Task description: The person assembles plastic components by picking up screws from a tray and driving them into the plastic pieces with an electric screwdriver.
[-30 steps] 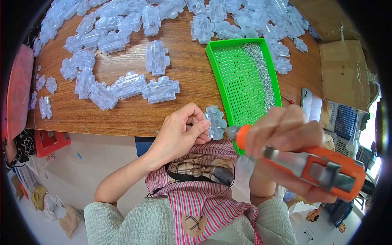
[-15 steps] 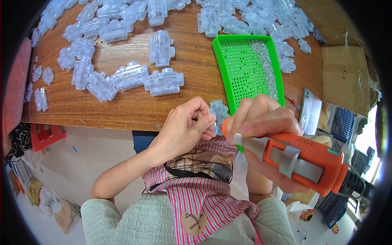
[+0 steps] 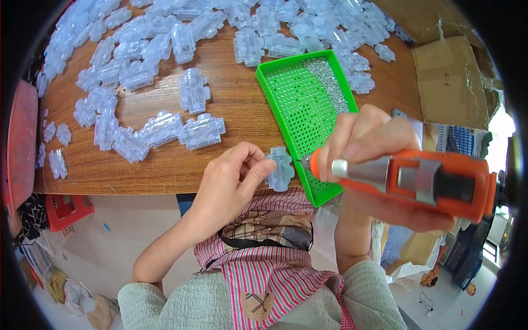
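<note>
Right hand point(image 3: 379, 165) wrapped around orange electric screwdriver point(image 3: 418, 181), tip beside clear plastic part point(image 3: 280, 168). Left hand point(image 3: 231, 184) pinching that part at counter point(image 3: 231, 110) near edge. Green perforated tray point(image 3: 302, 110) just beyond, screws point(image 3: 330, 82) heaped inside. Farther: many clear plastic parts point(image 3: 181, 129) scattered.

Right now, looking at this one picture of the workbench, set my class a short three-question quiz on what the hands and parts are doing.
1. True or false: the right hand holds an orange power screwdriver.
2. What does the left hand pinch at the table edge? A) a clear plastic part B) a red cup C) a cardboard box
3. Fill in: the small metal screws lie in the ____ tray.

Key: 1 true. 2 A, the clear plastic part, its grip by fingertips. 3 green.
</note>
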Available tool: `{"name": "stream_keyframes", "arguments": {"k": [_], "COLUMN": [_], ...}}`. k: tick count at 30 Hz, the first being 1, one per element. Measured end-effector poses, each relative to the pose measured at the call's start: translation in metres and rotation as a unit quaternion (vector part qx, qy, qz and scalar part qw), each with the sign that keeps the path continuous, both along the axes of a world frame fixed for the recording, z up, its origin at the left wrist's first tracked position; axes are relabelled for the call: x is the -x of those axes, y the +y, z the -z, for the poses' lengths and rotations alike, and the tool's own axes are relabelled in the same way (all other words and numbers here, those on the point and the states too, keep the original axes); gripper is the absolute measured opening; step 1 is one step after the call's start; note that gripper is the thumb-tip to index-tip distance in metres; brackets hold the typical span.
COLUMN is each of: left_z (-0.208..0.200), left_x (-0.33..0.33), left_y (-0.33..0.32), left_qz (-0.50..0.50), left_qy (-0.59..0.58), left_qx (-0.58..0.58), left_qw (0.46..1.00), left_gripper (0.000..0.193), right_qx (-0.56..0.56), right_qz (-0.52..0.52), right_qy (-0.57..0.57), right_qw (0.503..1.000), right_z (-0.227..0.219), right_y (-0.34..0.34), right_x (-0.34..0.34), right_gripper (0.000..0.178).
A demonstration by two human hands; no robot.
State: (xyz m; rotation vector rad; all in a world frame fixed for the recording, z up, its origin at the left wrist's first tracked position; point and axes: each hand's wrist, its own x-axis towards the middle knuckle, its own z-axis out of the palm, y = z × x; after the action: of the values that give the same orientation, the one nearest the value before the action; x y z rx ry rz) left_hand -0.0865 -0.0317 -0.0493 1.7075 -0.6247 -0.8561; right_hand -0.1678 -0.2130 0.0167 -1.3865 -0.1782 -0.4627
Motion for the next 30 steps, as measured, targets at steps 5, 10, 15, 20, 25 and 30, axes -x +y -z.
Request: {"name": "stream_keyframes", "arguments": {"k": [5, 10, 15, 20, 25, 30], "left_z": [0.003, 0.003, 0.006, 0.004, 0.007, 0.006], "left_x": [0.005, 0.006, 0.006, 0.005, 0.006, 0.007], "left_y": [-0.003, -0.009, -0.008, -0.008, -0.007, -0.008], "left_qz": [0.027, 0.050, 0.045, 0.039, 0.051, 0.053], "left_qy": [0.003, 0.176, 0.195, 0.214, 0.210, 0.205], "left_qx": [-0.090, -0.071, -0.073, -0.069, -0.080, -0.065], "left_qw": [0.996, 0.981, 0.977, 0.974, 0.973, 0.975], "left_gripper": [0.030, 0.030, 0.029, 0.029, 0.029, 0.029], "right_qx": [-0.030, -0.027, -0.028, -0.036, -0.047, -0.054], "right_qz": [-0.018, 0.122, 0.146, 0.127, 0.092, 0.067], "right_qy": [-0.051, 0.022, 0.039, 0.024, 0.005, -0.011], "right_qw": [0.998, 0.992, 0.988, 0.991, 0.995, 0.996], "right_z": [0.006, 0.021, 0.022, 0.021, 0.023, 0.019], "right_y": [-0.020, -0.005, 0.004, 0.003, -0.012, 0.003], "right_x": [0.009, 0.019, 0.015, 0.012, 0.010, 0.008], "right_gripper": [0.101, 0.100, 0.058, 0.064, 0.069, 0.075]}}
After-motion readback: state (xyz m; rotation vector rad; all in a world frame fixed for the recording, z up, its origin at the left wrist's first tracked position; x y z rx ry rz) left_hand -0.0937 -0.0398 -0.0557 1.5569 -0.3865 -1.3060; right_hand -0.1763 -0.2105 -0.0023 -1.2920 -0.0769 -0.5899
